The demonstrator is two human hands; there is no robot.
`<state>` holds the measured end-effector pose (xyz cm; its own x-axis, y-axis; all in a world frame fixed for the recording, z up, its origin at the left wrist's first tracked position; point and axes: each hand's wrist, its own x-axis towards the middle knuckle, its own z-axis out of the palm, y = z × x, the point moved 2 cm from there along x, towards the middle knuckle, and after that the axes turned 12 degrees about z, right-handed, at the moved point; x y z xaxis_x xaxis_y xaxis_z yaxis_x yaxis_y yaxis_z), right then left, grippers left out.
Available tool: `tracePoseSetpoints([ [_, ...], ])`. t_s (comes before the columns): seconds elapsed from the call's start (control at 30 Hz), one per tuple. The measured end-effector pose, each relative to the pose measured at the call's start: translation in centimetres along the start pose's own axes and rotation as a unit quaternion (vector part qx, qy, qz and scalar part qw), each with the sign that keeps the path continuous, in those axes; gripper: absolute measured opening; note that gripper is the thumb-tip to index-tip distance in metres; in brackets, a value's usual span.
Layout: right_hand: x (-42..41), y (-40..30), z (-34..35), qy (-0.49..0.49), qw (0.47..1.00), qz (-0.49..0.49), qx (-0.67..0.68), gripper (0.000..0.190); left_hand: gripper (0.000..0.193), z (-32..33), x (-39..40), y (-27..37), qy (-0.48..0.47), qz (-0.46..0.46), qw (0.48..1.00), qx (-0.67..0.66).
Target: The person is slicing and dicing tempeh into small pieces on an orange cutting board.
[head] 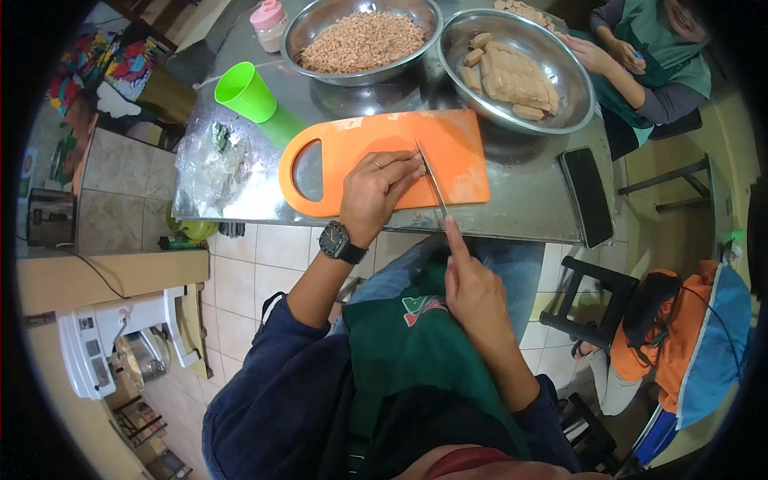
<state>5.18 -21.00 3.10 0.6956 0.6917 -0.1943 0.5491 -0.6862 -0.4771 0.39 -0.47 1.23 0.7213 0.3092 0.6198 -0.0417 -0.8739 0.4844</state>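
Observation:
An orange plastic cutting board (384, 133) lies on the metal table (516, 219) in front of me. My left hand (375, 189), with a ring and a wristwatch, rests on the board. Its bunched fingertips pin down a small light-brown piece of food (423, 170), mostly hidden under them. My right hand (474, 285) grips a knife (435, 187), its index finger stretched along the back. The thin blade slants across the board, right beside my left fingertips. The handle is hidden inside my right hand.
Beyond the board stand a steel bowl (360, 78) of chopped brown bits and another bowl (573, 99) holding soft-brown blocks (519, 78). A green cup (246, 93), crumpled plastic bag (210, 171), pink-lidded jar (268, 27) and phone (587, 198) surround it. A co-worker's hand (585, 54) is by the right bowl.

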Motion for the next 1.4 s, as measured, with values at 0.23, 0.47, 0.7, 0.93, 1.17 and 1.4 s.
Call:
tracePoseSetpoints([
  [0.23, -0.7, 0.1, -0.9, 0.035, 0.995, -0.047, 0.08, 0.069, 0.017, 0.2, 0.1, 0.1, 0.006, -0.007, 1.0, -0.023],
  [0.47, -0.9, -0.8, -0.6, -0.014, 1.0, -0.001, 0.017, 0.066, 0.017, 0.3, -0.1, -0.1, 0.009, -0.031, 0.999, -0.027],
  [0.7, 0.6, -1.4, -0.2, -0.008, 1.0, 0.001, -0.01, 0.07, 0.016, 0.3, -0.1, -0.4, 0.01, -0.003, 1.0, -0.011],
  [0.93, 0.2, -0.6, 0.0, -0.008, 1.0, 0.004, -0.014, 0.072, 0.02, 0.1, -0.3, 0.3, 0.005, 0.03, 0.999, 0.021],
  [1.17, -0.1, -0.1, -0.8, 0.025, 0.997, -0.046, 0.06, 0.073, 0.019, 0.1, -0.6, 0.1, 0.025, -0.04, 0.999, -0.027],
  [1.4, -1.0, -0.5, -0.3, -0.01, 0.999, -0.015, 0.042, 0.066, 0.021, 0.1, -0.6, -0.1, 0.031, -0.012, 0.999, -0.021],
])
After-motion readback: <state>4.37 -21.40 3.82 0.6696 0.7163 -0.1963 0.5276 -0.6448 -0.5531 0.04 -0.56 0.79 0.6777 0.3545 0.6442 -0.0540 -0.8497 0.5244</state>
